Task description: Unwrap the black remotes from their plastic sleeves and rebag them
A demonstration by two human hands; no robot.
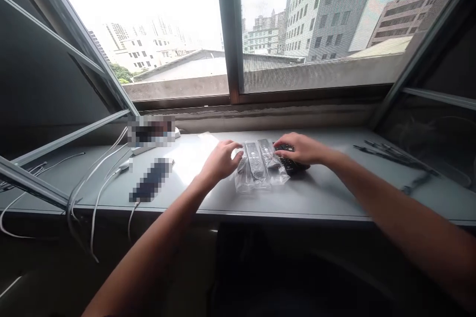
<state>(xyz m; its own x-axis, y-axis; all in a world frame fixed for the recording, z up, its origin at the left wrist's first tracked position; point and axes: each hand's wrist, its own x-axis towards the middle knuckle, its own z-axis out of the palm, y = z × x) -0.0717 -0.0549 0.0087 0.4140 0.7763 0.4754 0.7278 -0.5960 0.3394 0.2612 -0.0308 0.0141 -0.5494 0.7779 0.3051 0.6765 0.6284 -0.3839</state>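
Several remote controls lie side by side on the table in front of me. Clear plastic bags wrap the grey remote controls (256, 158) in the middle, and their loose ends crumple toward the front edge. My left hand (223, 158) is at the left side of this row, thumb and fingers apart, its fingertips at the plastic. On the right, my right hand (297, 148) rests over a black remote control (292, 164), partly covering it. Its thumb and fingers are spread, pointing left toward the bagged remotes. Whether more remotes lie under that hand is hidden.
A blurred-out dark phone-like object (152, 181) with a white cable lies left. Behind it is a white power strip (148, 147), partly blurred out. Dark cables (390, 153) lie at right. Metal frames flank the grey table (320, 198); a window stands behind.
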